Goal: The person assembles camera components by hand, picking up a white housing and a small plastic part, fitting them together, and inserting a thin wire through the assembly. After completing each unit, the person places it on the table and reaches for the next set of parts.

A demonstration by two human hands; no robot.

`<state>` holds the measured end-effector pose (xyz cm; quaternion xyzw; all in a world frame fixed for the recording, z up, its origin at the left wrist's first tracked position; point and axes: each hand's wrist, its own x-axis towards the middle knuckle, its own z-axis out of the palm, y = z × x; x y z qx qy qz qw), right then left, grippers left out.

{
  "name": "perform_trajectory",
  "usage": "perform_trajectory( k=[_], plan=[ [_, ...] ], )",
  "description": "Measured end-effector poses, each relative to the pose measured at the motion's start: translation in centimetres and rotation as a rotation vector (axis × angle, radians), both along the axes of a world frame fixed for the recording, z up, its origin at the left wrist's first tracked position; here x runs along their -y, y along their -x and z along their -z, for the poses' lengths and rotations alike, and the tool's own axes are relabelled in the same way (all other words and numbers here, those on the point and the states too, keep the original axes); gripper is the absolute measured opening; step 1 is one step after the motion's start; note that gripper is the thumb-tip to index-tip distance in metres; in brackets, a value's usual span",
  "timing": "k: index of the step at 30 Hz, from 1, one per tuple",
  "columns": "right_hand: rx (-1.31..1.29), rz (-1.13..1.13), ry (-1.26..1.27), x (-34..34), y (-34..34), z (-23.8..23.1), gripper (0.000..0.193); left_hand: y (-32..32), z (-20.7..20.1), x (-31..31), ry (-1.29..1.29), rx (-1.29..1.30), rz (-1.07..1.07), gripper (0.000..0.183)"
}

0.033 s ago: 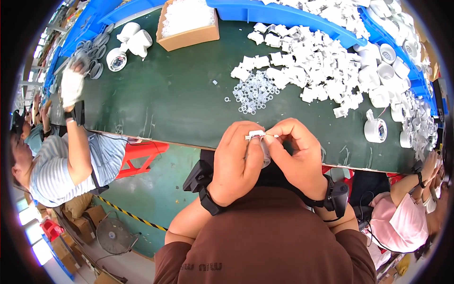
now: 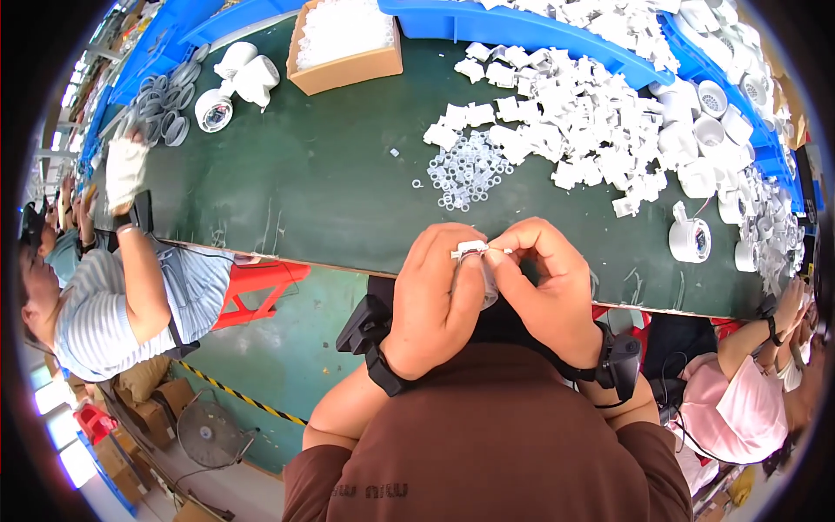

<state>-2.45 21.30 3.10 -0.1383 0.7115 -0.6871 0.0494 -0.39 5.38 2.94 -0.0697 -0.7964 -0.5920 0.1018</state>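
Left hand [image 2: 439,296], one: yours, fingers curled, thumb and forefinger pinching a small white fitting [image 2: 470,247]. Location of fitting: raised between your hands, near the bench [image 2: 322,174] front edge.

Right hand [image 2: 557,283], one: yours, thumb and forefinger pinching the fitting's right end; whether they also grip a separate piece, you cannot tell.

Pale rounded part [image 2: 490,291], one: below the fitting, between your hands, mostly hidden.

Clear rings [image 2: 470,170], loose pile; white parts [image 2: 574,113], larger heap touching it.

Hazards, by judgement: uneven pressure from your two pinches could twist or flick the fitting loose; dropped there, it may miss the bench edge. A forearm sweeping forward could scatter rings among the white parts.
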Motion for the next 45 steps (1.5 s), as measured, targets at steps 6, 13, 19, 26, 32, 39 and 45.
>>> perform_trajectory(
  k=[6,13,19,26,32,39,45],
  plan=[
    [0.053,-0.116,0.001,-1.2,0.6,-1.1,0.012,-0.1,0.1,0.4,-0.014,0.036,0.038,0.008],
    [-0.321,0.264,-0.662,-6.0,5.9,-0.9,0.021,0.2,0.3,0.8,0.091,-0.038,0.094,0.014],
    [-0.368,0.205,-0.726,-7.8,8.1,0.4,0.024,0.1,0.3,0.6,0.046,0.001,0.090,0.015],
    [-0.056,0.169,-0.152,-6.2,5.9,-2.4,0.027,-0.2,0.1,1.1,-0.063,0.090,0.124,0.018],
    [-0.641,-0.124,-0.410,-2.0,1.8,-1.1,0.028,-0.7,-0.4,0.9,-0.651,0.448,0.171,0.025],
    [-0.355,-0.127,-0.160,-0.9,0.5,-0.3,0.023,-0.9,0.3,1.7,-0.343,0.125,0.118,0.025],
    [0.047,-0.128,0.188,-0.2,-0.2,0.5,0.026,-1.1,0.0,1.4,-0.191,0.018,-0.010,0.013]
  ],
)
